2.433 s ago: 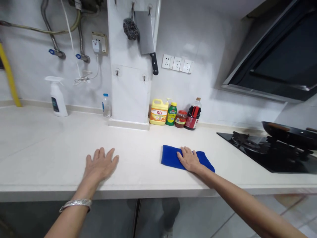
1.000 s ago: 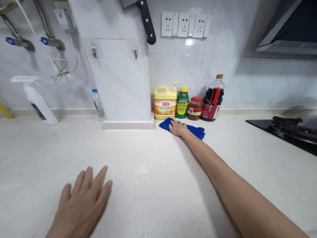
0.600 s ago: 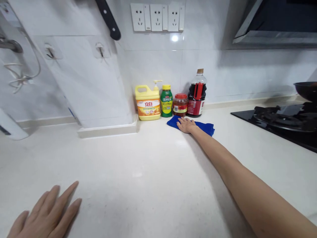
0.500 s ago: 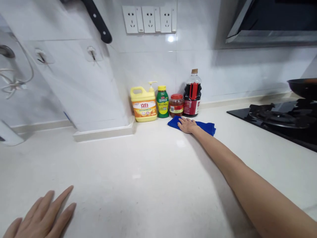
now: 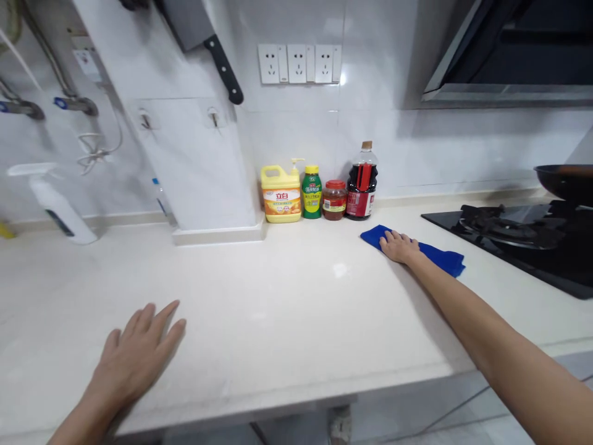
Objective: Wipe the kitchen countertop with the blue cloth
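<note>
My right hand (image 5: 399, 246) presses a folded blue cleaning cloth (image 5: 442, 258) onto the white countertop (image 5: 278, 309), its fingers bent over the cloth's near edge. The cloth lies between the row of bottles and the stove, its right end spread out beyond the hand. On the left, my left hand (image 5: 139, 352) rests on the countertop with its fingers spread and nothing in it. Closest behind the cloth stands a soy sauce bottle (image 5: 361, 191) with dark liquid and a red handle.
Along the wall stand a yellow detergent jug (image 5: 281, 196), a green squeeze bottle (image 5: 312, 194) and a red-lidded jar (image 5: 334, 201). A black gas stove (image 5: 514, 241) with a wok (image 5: 565, 185) is at right. A spray bottle (image 5: 62, 207) stands at left; a cleaver (image 5: 225, 68) hangs above.
My right hand has drawn the cloth rightward and nearer, away from the bottles. The view has shifted, showing the counter's front edge and more of the left side. My left hand stays spread.
</note>
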A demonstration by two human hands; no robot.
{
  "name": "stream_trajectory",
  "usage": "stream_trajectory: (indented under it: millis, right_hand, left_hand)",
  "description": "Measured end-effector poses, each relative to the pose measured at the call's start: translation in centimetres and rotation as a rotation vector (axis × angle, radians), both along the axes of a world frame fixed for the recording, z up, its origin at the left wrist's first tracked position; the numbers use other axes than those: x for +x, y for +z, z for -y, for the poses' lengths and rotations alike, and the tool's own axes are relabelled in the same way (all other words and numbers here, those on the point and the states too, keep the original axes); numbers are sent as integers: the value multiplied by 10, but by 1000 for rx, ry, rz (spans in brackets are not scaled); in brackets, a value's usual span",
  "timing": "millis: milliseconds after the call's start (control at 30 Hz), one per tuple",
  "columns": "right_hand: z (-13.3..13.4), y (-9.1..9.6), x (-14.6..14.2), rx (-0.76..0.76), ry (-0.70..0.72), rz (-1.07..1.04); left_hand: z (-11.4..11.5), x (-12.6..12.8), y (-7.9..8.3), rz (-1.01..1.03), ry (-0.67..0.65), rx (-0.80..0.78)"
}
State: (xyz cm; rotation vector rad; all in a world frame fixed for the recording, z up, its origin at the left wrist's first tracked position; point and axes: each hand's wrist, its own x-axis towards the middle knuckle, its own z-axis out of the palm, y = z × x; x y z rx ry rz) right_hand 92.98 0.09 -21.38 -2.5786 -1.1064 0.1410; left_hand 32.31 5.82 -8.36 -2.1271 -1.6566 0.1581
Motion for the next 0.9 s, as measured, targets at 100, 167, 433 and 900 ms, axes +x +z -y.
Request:
stream_trajectory:
  millis: [100, 167, 433, 900]
  right_hand:
    - [31, -5, -20, -11, 90, 44]
    - [53, -8, -36, -26, 142, 71]
    - [132, -2, -124, -24, 294, 168]
    - [136, 49, -338, 157, 700, 195]
  left_hand:
    - [8, 11, 4, 72, 62, -33]
    - [9, 12, 3, 116, 42, -32]
    - [15, 14, 3, 225, 4, -37]
    - [30, 16, 5, 323, -49, -47]
